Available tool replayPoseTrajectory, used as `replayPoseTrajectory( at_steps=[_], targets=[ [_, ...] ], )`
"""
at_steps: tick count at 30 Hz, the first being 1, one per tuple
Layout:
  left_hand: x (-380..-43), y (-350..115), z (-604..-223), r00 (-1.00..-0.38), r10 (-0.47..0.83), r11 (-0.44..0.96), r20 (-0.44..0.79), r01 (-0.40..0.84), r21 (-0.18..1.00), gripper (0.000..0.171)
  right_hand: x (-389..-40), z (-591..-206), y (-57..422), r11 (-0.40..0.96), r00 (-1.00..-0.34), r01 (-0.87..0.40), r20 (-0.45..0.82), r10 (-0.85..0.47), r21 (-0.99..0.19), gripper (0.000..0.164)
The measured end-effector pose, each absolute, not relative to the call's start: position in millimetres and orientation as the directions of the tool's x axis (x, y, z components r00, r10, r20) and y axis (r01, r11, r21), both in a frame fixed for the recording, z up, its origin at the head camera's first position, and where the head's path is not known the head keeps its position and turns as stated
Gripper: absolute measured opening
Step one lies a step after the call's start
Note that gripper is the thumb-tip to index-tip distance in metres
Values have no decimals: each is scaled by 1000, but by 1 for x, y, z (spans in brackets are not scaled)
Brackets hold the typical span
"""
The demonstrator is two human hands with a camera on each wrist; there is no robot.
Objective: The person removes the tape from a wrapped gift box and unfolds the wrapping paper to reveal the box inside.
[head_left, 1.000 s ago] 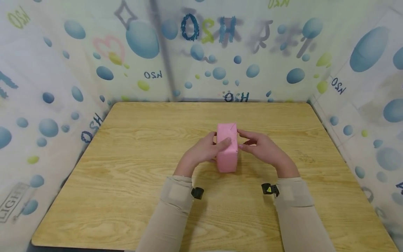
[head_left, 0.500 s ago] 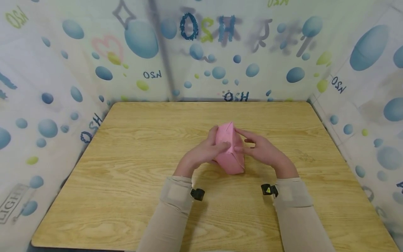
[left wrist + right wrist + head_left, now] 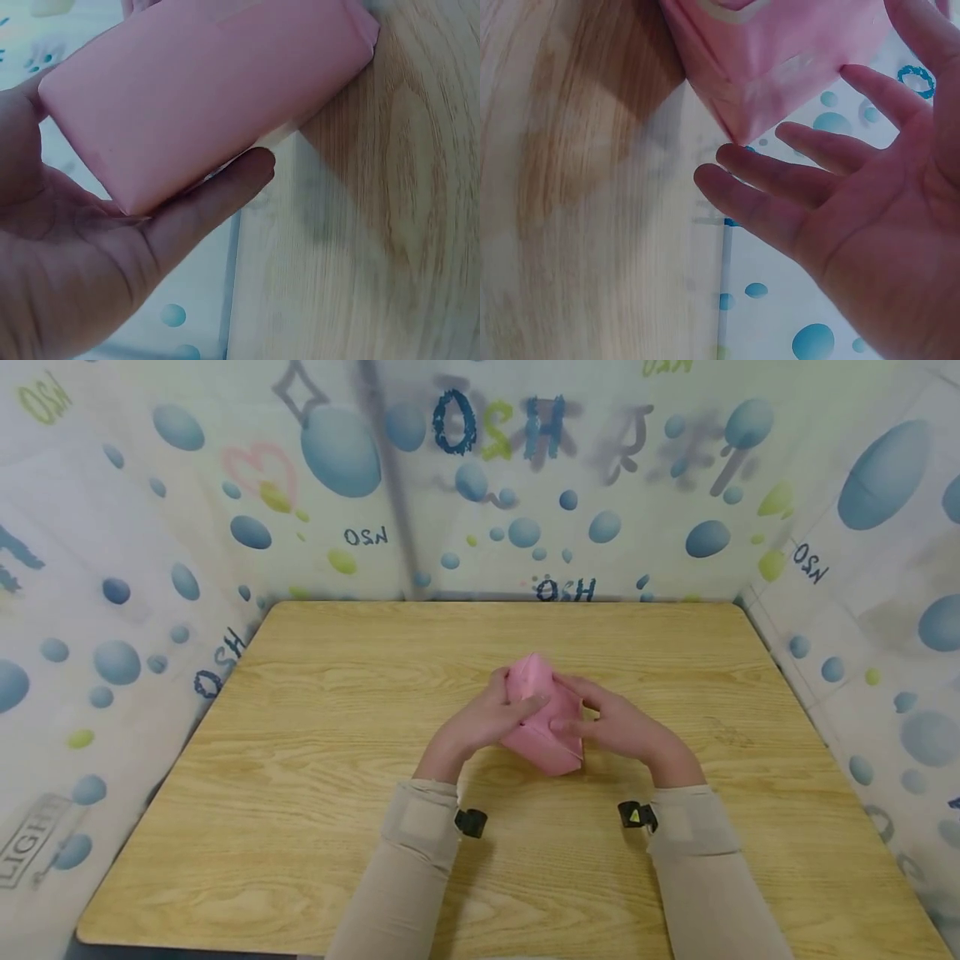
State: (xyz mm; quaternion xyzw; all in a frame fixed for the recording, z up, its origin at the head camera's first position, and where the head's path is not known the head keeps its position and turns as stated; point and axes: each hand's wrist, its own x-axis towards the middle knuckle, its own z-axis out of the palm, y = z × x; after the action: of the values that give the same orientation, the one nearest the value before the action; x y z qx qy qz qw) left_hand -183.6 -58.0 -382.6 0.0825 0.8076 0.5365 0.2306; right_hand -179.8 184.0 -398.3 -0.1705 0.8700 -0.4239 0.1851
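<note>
A pink paper-wrapped box (image 3: 561, 706) stands tilted in the middle of the wooden table, one edge turned up toward me. My left hand (image 3: 483, 714) grips its left side, thumb across the upper face and fingers behind. In the left wrist view, a broad smooth side of the box (image 3: 187, 105) rests against that hand (image 3: 82, 255). My right hand (image 3: 618, 722) touches the box's right side with thumb and index finger. Its other fingers spread straight beside the box in the right wrist view, where strips of clear tape (image 3: 791, 66) show on the wrapping.
The wooden table (image 3: 300, 827) spreads around both hands. Pale curtains (image 3: 465, 543) with blue and green bubbles and letters enclose its back and sides. A small black wrist camera (image 3: 471, 822) sits by the left cuff, another black camera (image 3: 636, 815) by the right cuff.
The box has turned and tipped: its top has leaned left and its right face has come into view. My right thumb has slid onto that face, while the left hand keeps its hold.
</note>
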Motion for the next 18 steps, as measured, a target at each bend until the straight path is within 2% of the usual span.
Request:
replayPoseTrajectory(
  at_steps=[5,14,18],
  targets=[
    [-186,-63,-385,-905,340,460,-257,-78,884,82,-180,-400,182,620,-872,-122,-215,-440,-775,83],
    [-189,-66,-390,-916,270,644,-297,-57,763,67,-180,-399,178,643,-860,-101,-258,-440,-759,81],
    [-188,-66,-392,-920,246,706,-305,-45,707,47,-179,-399,177,672,-864,-117,-259,-431,-731,83]
  ],
)
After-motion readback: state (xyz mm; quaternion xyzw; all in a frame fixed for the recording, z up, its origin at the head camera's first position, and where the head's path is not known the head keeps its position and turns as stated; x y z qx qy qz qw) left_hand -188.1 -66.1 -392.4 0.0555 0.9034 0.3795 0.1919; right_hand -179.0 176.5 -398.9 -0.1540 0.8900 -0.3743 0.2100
